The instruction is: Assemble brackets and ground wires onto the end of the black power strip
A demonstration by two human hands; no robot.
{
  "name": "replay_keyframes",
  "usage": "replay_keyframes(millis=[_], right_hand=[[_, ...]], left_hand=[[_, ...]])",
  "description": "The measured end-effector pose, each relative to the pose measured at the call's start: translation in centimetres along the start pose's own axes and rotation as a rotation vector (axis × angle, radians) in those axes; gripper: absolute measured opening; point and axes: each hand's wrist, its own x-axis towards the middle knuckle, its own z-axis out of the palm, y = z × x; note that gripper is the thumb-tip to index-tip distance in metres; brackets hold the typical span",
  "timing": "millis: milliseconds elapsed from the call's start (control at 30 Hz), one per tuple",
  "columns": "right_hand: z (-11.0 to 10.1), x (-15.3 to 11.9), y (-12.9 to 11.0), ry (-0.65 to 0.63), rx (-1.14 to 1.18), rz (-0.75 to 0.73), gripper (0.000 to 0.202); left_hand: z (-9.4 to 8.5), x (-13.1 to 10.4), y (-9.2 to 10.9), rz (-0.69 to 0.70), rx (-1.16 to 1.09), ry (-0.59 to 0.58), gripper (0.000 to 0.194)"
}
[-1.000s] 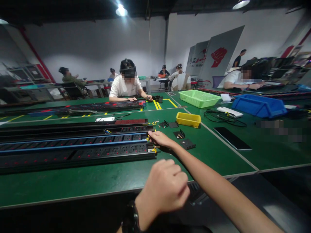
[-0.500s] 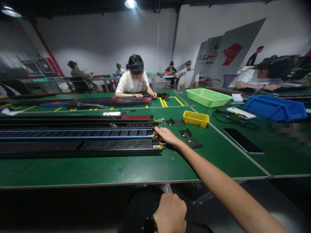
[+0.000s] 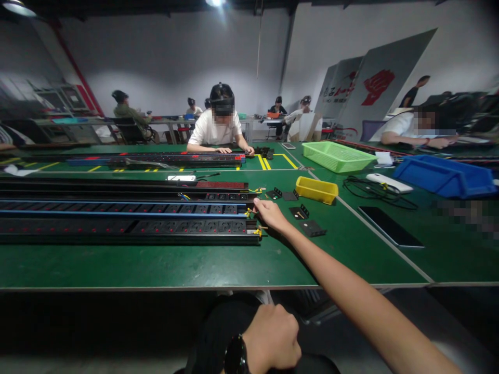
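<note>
The right hand (image 3: 270, 214), fingertips narrowed, was at the yellow wire (image 3: 248, 212) ending the blue-edged strip (image 3: 210, 209), inward from the counter's near edge (image 3: 156, 286); grip unconfirmed. Wire handling appeared to require steadiness. The left hand (image 3: 273, 335) was fisted below.

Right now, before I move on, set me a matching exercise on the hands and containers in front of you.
Column one:
1. Left hand
2. Right hand
3. Slotted basket
4. Small bin

Column two:
A. Yellow
B. By the end of the blue-edged socket strip
C. Light green
D. Curled, over the lap

Pairs: 1-D, 2-B, 3-C, 4-A
</note>
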Motion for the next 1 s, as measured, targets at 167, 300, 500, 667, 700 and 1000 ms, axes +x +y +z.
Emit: replay_keyframes(millis=[167, 300, 500, 667, 700, 1000], right_hand=[[-0.3, -0.5, -0.8, 0.088, -0.102, 0.019, 0.049], [-0.7, -1.0, -1.6, 0.135, -0.135, -0.003, 0.039], [-1.0, -1.4, -2.7, 0.173, -0.137, -0.076, 0.027], [-0.9, -1.5, -2.6, 0.167, -0.173, -0.217, 0.028], [-0.8, -1.4, -2.6, 0.144, -0.183, -0.263, 0.028], [0.5, -0.8, -6.7, 0.027, -0.450, -0.035, 0.028]], left_hand=[[-0.1, -0.1, 0.1, -0.004, 0.010, -0.011, 0.035], [0.0, -0.2, 0.1, 0.003, 0.016, 0.010, 0.033], [0.2, -0.2, 0.0, 0.005, 0.023, 0.027, 0.032], [0.1, -0.4, 0.1, -0.011, 0.001, 0.001, 0.034], [0.0, -0.5, 0.1, -0.013, 0.002, -0.004, 0.035], [-1.5, -0.6, 0.9, -0.013, 0.010, -0.097, 0.033]])
